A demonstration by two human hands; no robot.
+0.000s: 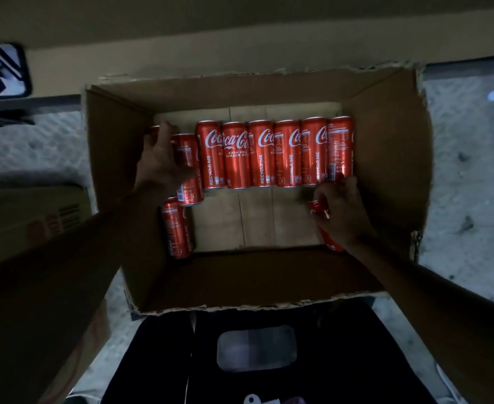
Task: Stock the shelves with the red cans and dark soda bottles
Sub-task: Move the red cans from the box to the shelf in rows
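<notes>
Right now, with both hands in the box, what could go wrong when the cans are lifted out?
1. The right hand grips one can that is mostly hidden under it; it might slip.
2. The row of cans lies on its side, so pulling a neighbour with the left hand may set them rolling.
3. The box rim is torn and could catch a forearm.
</notes>
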